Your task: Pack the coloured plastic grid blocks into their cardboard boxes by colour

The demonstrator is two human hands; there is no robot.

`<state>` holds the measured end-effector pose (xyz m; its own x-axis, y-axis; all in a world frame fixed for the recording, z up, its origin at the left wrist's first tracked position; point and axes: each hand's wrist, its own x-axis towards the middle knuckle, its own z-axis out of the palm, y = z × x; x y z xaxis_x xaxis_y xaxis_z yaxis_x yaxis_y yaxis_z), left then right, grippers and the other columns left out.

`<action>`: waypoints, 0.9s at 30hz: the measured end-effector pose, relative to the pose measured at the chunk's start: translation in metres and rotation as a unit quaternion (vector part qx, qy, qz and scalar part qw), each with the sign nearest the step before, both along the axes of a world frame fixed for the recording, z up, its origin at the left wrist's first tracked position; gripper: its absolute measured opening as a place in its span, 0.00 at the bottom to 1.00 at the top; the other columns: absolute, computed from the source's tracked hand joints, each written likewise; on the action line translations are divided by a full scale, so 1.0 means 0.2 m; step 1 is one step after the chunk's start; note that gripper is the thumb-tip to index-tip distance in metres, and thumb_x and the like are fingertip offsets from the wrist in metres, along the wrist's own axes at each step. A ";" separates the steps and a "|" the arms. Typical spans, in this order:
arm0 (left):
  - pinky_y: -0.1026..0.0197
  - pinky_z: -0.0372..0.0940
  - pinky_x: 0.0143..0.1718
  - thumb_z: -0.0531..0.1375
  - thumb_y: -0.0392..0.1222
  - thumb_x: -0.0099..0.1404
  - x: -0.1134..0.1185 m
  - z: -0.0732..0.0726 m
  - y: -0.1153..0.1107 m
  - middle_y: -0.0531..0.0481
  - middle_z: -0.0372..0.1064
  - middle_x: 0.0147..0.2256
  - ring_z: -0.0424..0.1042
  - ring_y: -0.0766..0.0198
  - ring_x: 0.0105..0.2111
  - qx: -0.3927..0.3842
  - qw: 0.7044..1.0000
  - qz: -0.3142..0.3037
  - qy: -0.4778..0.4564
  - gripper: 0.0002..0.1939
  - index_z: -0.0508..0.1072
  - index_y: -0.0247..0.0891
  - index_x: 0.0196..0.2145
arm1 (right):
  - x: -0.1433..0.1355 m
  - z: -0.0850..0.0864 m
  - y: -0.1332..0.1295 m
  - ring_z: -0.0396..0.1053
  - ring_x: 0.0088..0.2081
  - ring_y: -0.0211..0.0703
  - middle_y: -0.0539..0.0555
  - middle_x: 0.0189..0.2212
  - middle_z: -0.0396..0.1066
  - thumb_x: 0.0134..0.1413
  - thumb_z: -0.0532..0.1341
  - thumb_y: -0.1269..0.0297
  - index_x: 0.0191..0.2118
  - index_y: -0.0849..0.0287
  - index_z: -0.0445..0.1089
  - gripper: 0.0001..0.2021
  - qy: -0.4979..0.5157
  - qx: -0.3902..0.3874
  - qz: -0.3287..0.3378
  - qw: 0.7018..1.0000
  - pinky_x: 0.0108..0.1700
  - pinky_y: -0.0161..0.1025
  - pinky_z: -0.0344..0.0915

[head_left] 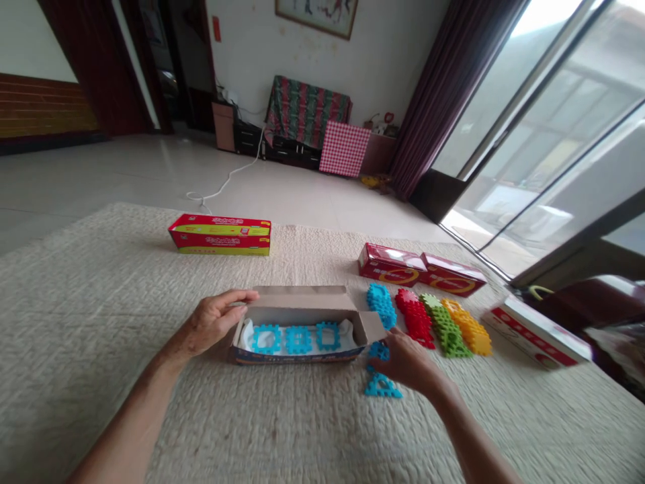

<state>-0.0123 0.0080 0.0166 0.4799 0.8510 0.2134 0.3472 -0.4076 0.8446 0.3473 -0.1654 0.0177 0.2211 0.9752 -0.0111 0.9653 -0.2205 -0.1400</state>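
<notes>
An open cardboard box (pixel 297 359) stands on the carpet in front of me, its long lid flap raised at the back. Inside, three light blue plastic interlocking pieces (pixel 298 340) lie in a row on white lining. My left hand (pixel 216 321) is at the box's left end, thumb and forefinger closed about its upper edge. Beside the right end flap (pixel 371 327) is my right hand (pixel 406 359), its thumb and forefinger apart over more blue interlocking pieces (pixel 383 386) on the carpet. Its other fingers are partly hidden.
Rows of blue (pixel 381 306), red (pixel 416 319), green (pixel 447 328) and yellow pieces (pixel 467 327) lie to the right. Two dark red boxes (pixel 393 264) stand behind them, a white-and-red box (pixel 539 333) far right. A red-and-yellow box (pixel 220 235) is at back left.
</notes>
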 end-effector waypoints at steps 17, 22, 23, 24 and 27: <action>0.55 0.69 0.50 0.56 0.38 0.61 0.01 -0.02 0.00 0.47 0.76 0.45 0.73 0.60 0.47 0.019 0.997 -0.024 -0.069 0.13 0.76 0.39 0.42 | -0.77 0.35 0.41 0.66 0.43 0.45 0.56 0.43 0.67 0.47 0.63 0.63 0.48 0.58 0.68 0.19 0.114 0.077 0.314 0.939 0.47 0.42 0.63; 0.54 0.68 0.50 0.56 0.38 0.62 0.01 -0.03 0.01 0.46 0.76 0.45 0.74 0.59 0.47 0.019 0.997 -0.021 -0.069 0.14 0.76 0.38 0.44 | -0.84 0.28 0.48 0.63 0.43 0.46 0.56 0.41 0.65 0.44 0.65 0.65 0.46 0.58 0.69 0.19 0.118 0.083 0.314 0.938 0.45 0.44 0.62; 0.54 0.68 0.50 0.56 0.38 0.61 0.01 -0.04 0.01 0.46 0.76 0.45 0.74 0.59 0.47 0.018 0.997 -0.024 -0.069 0.14 0.76 0.38 0.44 | -0.85 0.27 0.48 0.63 0.42 0.46 0.56 0.41 0.65 0.43 0.65 0.65 0.45 0.58 0.69 0.19 0.117 0.081 0.310 0.940 0.45 0.44 0.61; 0.55 0.69 0.50 0.56 0.37 0.61 0.01 -0.04 0.01 0.46 0.76 0.45 0.73 0.59 0.47 0.016 0.997 -0.027 -0.070 0.14 0.75 0.38 0.44 | -0.85 0.27 0.49 0.63 0.42 0.47 0.56 0.40 0.65 0.43 0.65 0.65 0.45 0.59 0.69 0.19 0.114 0.077 0.306 0.942 0.45 0.45 0.61; 0.56 0.69 0.49 0.56 0.36 0.61 0.01 -0.03 0.00 0.46 0.76 0.45 0.73 0.60 0.47 0.012 0.997 -0.032 -0.074 0.14 0.75 0.38 0.44 | -0.86 0.26 0.49 0.63 0.42 0.48 0.57 0.40 0.65 0.42 0.65 0.64 0.45 0.60 0.69 0.20 0.097 0.068 0.301 0.946 0.45 0.46 0.61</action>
<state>-0.0106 0.0089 0.0100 0.4943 0.8137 0.3059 0.1934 -0.4460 0.8739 0.1745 -0.0665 0.0704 -0.3678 0.9193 0.1403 0.8635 0.3936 -0.3154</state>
